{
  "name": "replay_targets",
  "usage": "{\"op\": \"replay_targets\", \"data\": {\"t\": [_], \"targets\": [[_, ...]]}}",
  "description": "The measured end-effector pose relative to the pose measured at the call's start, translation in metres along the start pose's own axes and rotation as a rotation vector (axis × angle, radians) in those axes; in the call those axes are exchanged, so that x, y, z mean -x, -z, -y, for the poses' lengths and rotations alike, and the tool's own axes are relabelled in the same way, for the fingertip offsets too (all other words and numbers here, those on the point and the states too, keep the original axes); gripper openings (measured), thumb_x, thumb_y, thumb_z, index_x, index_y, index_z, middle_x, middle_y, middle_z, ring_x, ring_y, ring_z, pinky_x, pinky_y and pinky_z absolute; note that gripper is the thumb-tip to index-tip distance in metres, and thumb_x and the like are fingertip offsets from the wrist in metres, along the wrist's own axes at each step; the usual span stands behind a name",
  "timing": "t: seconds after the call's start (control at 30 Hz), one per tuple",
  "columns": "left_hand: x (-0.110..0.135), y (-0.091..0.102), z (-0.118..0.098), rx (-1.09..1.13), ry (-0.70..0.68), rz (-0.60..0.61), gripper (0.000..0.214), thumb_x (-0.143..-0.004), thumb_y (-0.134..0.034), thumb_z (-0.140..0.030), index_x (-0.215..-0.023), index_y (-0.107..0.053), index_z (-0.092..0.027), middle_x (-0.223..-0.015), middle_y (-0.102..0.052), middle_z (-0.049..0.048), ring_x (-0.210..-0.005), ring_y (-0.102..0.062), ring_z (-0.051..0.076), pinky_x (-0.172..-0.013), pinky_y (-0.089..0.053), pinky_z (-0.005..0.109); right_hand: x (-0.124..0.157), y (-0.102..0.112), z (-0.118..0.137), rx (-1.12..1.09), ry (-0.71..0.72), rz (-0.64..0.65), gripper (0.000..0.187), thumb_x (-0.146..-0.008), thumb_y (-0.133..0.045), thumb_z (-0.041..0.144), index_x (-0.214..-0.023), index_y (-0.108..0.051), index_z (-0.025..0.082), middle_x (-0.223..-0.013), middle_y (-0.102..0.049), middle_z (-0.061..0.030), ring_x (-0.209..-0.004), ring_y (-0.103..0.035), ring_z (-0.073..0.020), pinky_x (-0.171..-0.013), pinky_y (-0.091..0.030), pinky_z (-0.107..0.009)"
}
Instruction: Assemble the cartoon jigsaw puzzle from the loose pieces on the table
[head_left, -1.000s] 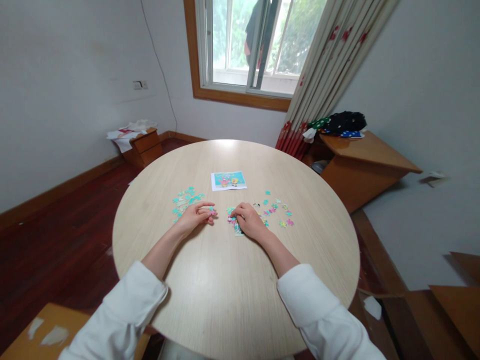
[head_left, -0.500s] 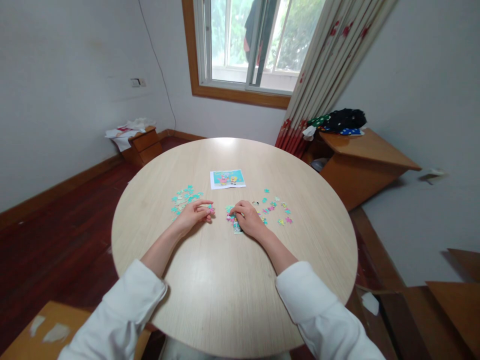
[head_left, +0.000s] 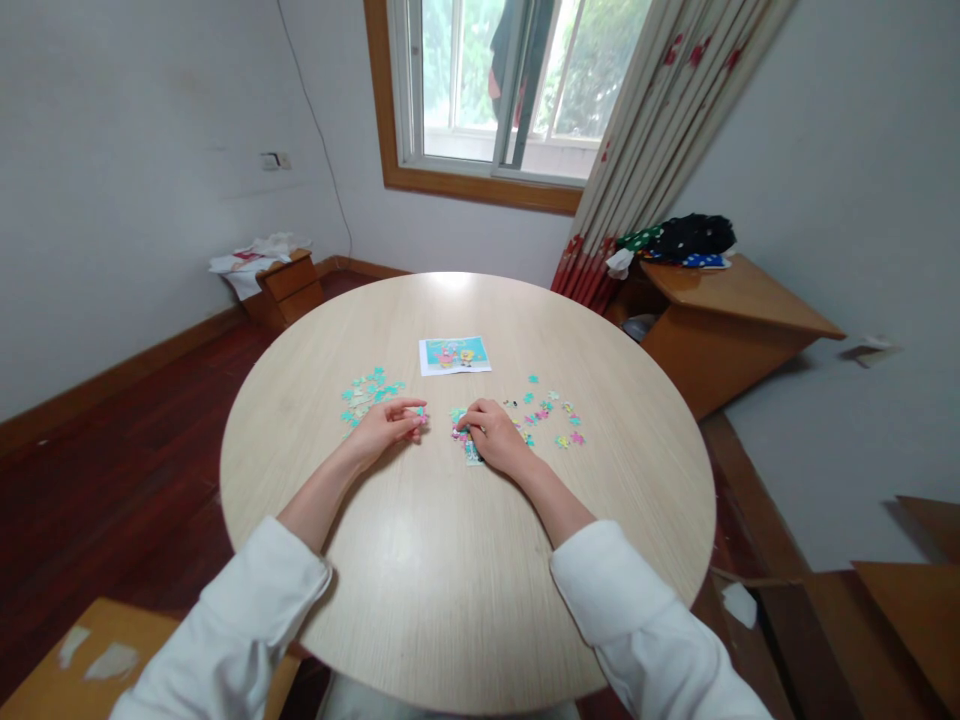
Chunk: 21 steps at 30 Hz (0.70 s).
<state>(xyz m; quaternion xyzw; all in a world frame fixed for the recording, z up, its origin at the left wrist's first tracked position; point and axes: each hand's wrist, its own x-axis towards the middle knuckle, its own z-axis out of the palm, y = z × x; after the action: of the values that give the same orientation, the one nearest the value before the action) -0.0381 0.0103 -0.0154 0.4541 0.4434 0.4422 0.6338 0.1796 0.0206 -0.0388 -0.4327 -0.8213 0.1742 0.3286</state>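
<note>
Left hand [head_left: 384,428] pinches a puzzle piece [head_left: 420,411] — right hand [head_left: 496,440] fingers grip the joined pieces [head_left: 472,453]; card [head_left: 454,355] print unreadable.

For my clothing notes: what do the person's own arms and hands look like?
Loose white long sleeves cover both arms: left sleeve, right sleeve, cuffs stopping short of the wrists. The left hand and right hand are bare; no glove, watch or ring shows.
</note>
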Motion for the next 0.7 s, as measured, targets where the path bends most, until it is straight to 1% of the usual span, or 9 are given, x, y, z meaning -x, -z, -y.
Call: {"op": "replay_targets", "data": {"t": [0.1, 0.17, 0.27, 0.37, 0.5, 0.6, 0.7], "targets": [[0.0, 0.0, -0.001, -0.016, -0.003, 0.0, 0.05, -0.054, -0.083, -0.029, -0.097, -0.064, -0.011, -0.068, -0.065, 0.0012, -0.054, -0.058, 0.011, -0.06, -0.048, 0.028, 0.0, 0.002, 0.001, -0.005, -0.002, -0.033, 0.031, -0.078, -0.046, 0.0, -0.078, -0.07, 0.019, -0.082, -0.057, -0.0041, -0.084, -0.052, -0.016, -0.081, -0.042, -0.03], [0.001, -0.001, -0.001, -0.028, -0.006, -0.004, 0.049, -0.055, -0.083, -0.029, -0.096, -0.063, -0.011, -0.068, -0.065, 0.0011, -0.054, -0.059, 0.011, -0.06, -0.048, 0.027, 0.0, 0.008, 0.001, -0.003, -0.011, -0.075, 0.03, -0.078, -0.045, 0.001, -0.082, -0.069, 0.019, -0.083, -0.058, -0.0045, -0.086, -0.053, -0.0164, -0.082, -0.042, -0.031], [0.001, -0.001, -0.001, -0.053, -0.011, -0.02, 0.046, -0.055, -0.083, -0.03, -0.092, -0.062, -0.012, -0.067, -0.064, 0.0009, -0.054, -0.058, 0.011, -0.058, -0.046, 0.026, 0.0, 0.024, -0.006, 0.013, -0.038, -0.14, 0.029, -0.078, -0.044, 0.003, -0.083, -0.069, 0.019, -0.086, -0.059, -0.0049, -0.086, -0.055, -0.0166, -0.081, -0.043, -0.031], [0.001, -0.001, -0.001, -0.076, -0.019, -0.033, 0.045, -0.055, -0.082, -0.03, -0.089, -0.061, -0.012, -0.065, -0.063, 0.0005, -0.053, -0.057, 0.011, -0.055, -0.045, 0.025, 0.003, 0.045, -0.02, 0.035, -0.129, -0.215, 0.028, -0.078, -0.044, 0.005, -0.08, -0.069, 0.019, -0.084, -0.061, -0.0044, -0.082, -0.057, -0.0158, -0.08, -0.045, -0.03], [0.001, -0.001, 0.0, -0.083, -0.028, -0.042, 0.045, -0.055, -0.082, -0.031, -0.089, -0.06, -0.012, -0.065, -0.063, 0.0006, -0.053, -0.057, 0.011, -0.056, -0.045, 0.026, 0.012, 0.068, -0.041, 0.093, -0.302, -0.208, 0.022, -0.077, -0.049, 0.009, -0.077, -0.07, 0.018, -0.083, -0.066, -0.0047, -0.076, -0.059, -0.0147, -0.078, -0.046, -0.03], [0.001, -0.001, -0.001, -0.092, -0.033, -0.038, 0.044, -0.055, -0.081, -0.031, -0.09, -0.061, -0.012, -0.064, -0.063, 0.0005, -0.052, -0.057, 0.011, -0.056, -0.044, 0.026, 0.021, 0.079, -0.05, 0.106, -0.357, -0.153, 0.019, -0.078, -0.053, 0.013, -0.08, -0.071, 0.017, -0.084, -0.068, -0.0059, -0.076, -0.06, -0.0151, -0.077, -0.046, -0.029], [0.002, -0.001, -0.002, -0.093, -0.035, -0.031, 0.043, -0.057, -0.08, -0.029, -0.092, -0.062, -0.012, -0.065, -0.063, 0.0007, -0.053, -0.057, 0.01, -0.055, -0.043, 0.024, 0.026, 0.088, -0.055, 0.123, -0.389, -0.146, 0.019, -0.079, -0.054, 0.015, -0.083, -0.072, 0.017, -0.087, -0.069, -0.0071, -0.079, -0.061, -0.0154, -0.078, -0.047, -0.029]]}}
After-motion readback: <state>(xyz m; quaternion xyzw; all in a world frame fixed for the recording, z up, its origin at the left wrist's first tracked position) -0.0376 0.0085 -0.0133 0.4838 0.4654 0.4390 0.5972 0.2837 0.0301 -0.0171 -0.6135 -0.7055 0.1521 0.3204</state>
